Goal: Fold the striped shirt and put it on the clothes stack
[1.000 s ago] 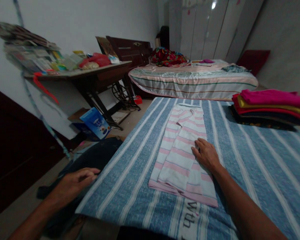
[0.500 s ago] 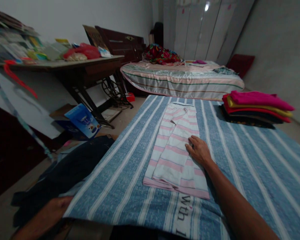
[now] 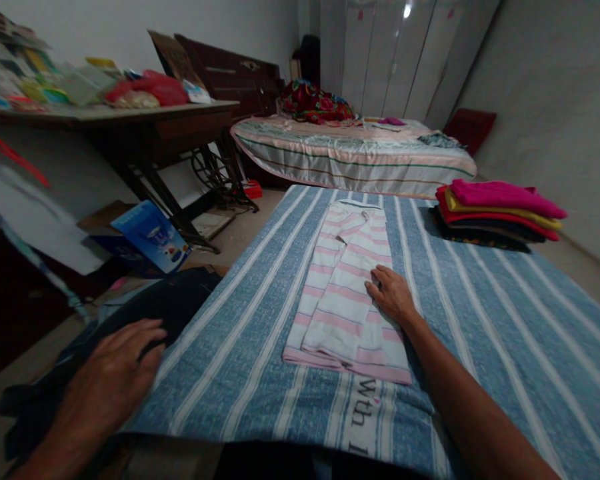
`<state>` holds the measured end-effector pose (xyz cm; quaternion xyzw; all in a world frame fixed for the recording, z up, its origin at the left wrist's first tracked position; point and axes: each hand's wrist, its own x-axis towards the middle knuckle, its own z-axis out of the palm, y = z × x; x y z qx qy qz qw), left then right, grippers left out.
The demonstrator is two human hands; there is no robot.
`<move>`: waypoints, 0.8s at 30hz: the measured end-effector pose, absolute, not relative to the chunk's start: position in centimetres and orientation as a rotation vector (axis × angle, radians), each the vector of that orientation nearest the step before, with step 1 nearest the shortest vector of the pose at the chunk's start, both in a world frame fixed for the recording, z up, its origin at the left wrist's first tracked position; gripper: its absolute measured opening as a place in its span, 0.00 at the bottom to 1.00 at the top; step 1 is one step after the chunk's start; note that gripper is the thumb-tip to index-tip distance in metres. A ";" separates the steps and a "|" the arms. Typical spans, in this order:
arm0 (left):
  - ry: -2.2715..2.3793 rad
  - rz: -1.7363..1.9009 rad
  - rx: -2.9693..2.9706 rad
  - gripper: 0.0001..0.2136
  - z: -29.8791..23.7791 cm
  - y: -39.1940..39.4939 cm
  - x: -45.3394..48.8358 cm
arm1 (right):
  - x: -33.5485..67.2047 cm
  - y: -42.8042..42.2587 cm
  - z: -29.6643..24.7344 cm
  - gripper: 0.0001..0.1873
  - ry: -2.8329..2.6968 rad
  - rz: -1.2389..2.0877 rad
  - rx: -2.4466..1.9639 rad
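Note:
A pink-and-white striped shirt (image 3: 337, 300), folded into a long narrow shape, lies flat on the blue striped cloth (image 3: 250, 333) covering the table. My right hand (image 3: 393, 293) rests on the shirt's right edge, fingers stretched loosely over the fabric and gripping nothing. At the left, my left hand (image 3: 123, 370) hovers by the near left corner of the cloth, its fingers apart and slightly blurred. Nothing shows in its grasp.
A stack of folded clothes (image 3: 500, 213) sits on the cloth's right side. Dark clothing (image 3: 175, 293) and a blue box (image 3: 153, 237) lie at the left. A sewing-machine table (image 3: 170, 120) stands behind, and a bed (image 3: 360, 157) is beyond.
My left hand has risen from below the cloth's left edge to above the corner, its fingers now spread. The right hand stays on the shirt. My view has shifted slightly.

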<state>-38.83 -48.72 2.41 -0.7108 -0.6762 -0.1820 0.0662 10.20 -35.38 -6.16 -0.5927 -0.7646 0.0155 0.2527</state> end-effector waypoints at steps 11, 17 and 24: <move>-1.115 -0.628 -2.956 0.10 3.1 -45.3 -14.8 | 9.7 -35.6 -5.8 0.19 -2.063 0.003 -1.607; -1.422 -0.224 -3.069 0.27 0.4 -44.2 -10.6 | 9.6 -35.3 -6.3 0.20 -2.051 -0.006 -1.593; -1.526 -0.014 -3.114 0.31 -0.4 -44.3 -11.1 | 9.5 -35.2 -6.4 0.21 -2.047 -0.011 -1.581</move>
